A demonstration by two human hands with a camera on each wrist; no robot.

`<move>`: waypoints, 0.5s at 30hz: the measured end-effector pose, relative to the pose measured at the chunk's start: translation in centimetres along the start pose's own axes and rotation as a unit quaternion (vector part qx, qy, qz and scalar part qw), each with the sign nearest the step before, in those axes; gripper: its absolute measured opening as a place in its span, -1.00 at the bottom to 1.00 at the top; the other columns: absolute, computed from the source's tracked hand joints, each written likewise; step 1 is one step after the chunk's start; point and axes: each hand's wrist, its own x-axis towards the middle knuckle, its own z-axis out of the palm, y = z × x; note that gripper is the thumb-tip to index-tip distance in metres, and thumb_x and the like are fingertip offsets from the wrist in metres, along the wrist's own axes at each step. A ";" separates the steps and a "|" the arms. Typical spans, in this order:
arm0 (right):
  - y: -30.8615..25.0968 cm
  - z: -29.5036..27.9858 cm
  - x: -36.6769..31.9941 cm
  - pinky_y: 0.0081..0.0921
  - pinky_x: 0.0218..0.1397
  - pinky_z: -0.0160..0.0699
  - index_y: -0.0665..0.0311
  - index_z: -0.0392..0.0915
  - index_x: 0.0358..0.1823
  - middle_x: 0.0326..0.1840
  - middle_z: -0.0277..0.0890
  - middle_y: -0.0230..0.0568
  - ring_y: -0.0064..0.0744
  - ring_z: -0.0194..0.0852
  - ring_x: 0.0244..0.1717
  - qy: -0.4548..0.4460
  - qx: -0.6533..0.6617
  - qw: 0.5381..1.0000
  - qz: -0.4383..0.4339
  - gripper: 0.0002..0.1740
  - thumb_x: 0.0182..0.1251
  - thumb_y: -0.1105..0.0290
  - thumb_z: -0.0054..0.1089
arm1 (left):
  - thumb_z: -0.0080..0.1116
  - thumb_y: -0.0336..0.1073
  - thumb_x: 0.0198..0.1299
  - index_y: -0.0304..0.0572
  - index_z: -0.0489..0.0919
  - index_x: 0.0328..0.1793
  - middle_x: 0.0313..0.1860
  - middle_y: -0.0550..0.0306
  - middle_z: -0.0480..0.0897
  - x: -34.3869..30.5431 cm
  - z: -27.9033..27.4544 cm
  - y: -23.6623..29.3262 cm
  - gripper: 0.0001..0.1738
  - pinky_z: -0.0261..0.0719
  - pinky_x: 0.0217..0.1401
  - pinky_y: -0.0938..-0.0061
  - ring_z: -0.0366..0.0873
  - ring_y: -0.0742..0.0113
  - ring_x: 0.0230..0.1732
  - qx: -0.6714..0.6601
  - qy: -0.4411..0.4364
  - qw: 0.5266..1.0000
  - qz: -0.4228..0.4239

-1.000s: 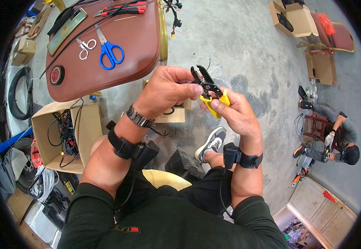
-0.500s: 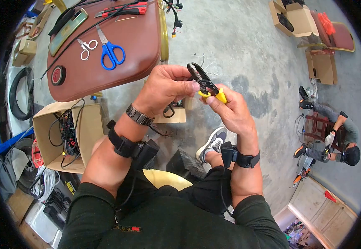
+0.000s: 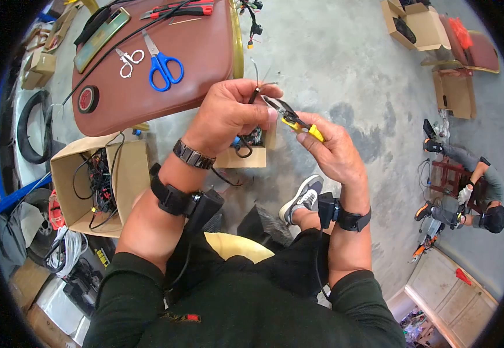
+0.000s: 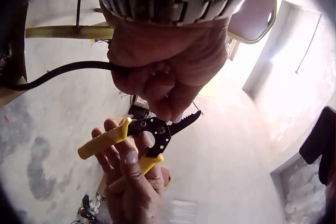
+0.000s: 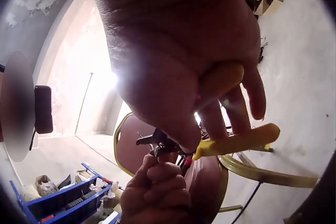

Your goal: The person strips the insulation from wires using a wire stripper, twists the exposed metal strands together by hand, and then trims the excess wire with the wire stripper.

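My left hand (image 3: pixel 226 116) pinches a black cable (image 4: pixel 73 68) near its end. Above those fingers in the head view, the cut end shows a few thin wires (image 3: pixel 256 71) fanning out. My right hand (image 3: pixel 338 153) grips wire strippers with yellow handles (image 4: pixel 104 141) and a black toothed head (image 4: pixel 157 128). In the left wrist view the handles stand spread apart, with the right fingers and thumb around them. The stripper head is right at the left fingertips, which partly hide it.
A brown padded chair seat (image 3: pixel 205 75) holds blue scissors (image 3: pixel 163 72), small white-handled scissors (image 3: pixel 129 61), a tape roll (image 3: pixel 88 99), a phone (image 3: pixel 102 42) and red-black cutters. An open box (image 3: pixel 136 185) of tangled cables is at left. Another person (image 3: pixel 481 180) sits at right.
The strippers have turned and dropped slightly away from the left fingertips. The cable end and its wires now show above the left hand. The head view has shifted a little.
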 end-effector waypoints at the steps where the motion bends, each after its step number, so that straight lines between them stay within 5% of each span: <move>1: -0.3 -0.1 0.0 -0.44 -0.12 0.51 0.23 0.54 0.16 -0.29 0.62 -0.16 -0.39 0.55 -0.28 0.000 -0.036 0.999 -0.016 -0.64 0.33 0.45 0.19 | 0.31 -0.50 0.10 -0.32 0.60 0.08 -0.43 0.26 0.62 -0.2 -0.1 0.1 -0.63 0.28 -0.56 0.73 0.47 0.63 -0.51 0.010 0.005 1.000 0.000; 6: 0.0 -0.7 -0.2 -0.43 -0.06 0.50 0.28 0.54 0.12 -0.23 0.62 -0.10 -0.42 0.55 -0.20 -0.050 0.013 0.996 0.070 -0.66 0.34 0.42 0.18 | 0.31 -0.49 0.10 -0.26 0.62 0.08 -0.48 0.29 0.60 -1.5 -0.2 0.8 -0.64 0.18 -0.55 0.76 0.37 0.69 -0.56 0.047 0.027 0.999 -0.002; 9: 1.5 -0.3 0.0 -0.43 -0.04 0.50 0.33 0.53 0.12 -0.22 0.63 -0.09 -0.44 0.53 -0.17 0.027 0.037 0.994 0.097 -0.66 0.35 0.42 0.18 | 0.33 -0.49 0.09 -0.24 0.64 0.03 -0.45 0.30 0.61 -1.9 -0.2 0.4 -0.66 0.26 -0.52 0.75 0.41 0.69 -0.51 0.118 0.041 0.991 0.035; 10: 1.5 -0.4 0.0 -0.57 -0.09 0.44 0.38 0.53 0.15 -0.17 0.56 -0.41 -0.62 0.41 -0.18 0.040 0.041 0.995 0.085 -0.65 0.40 0.40 0.19 | 0.35 -0.49 0.08 -0.25 0.65 0.02 -0.45 0.31 0.61 -2.1 -0.1 0.1 -0.67 0.29 -0.50 0.74 0.43 0.68 -0.49 0.143 0.046 0.988 0.036; 15: 0.5 -0.5 -0.3 -0.59 0.01 0.40 0.36 0.54 0.16 -0.14 0.55 -0.43 -0.61 0.41 -0.10 0.069 0.140 0.984 0.082 -0.64 0.39 0.39 0.20 | 0.41 -0.48 0.03 -0.31 0.66 -0.03 -0.43 0.34 0.60 -2.4 0.2 -0.7 -0.67 0.44 -0.39 0.69 0.47 0.65 -0.40 0.265 0.061 0.961 0.050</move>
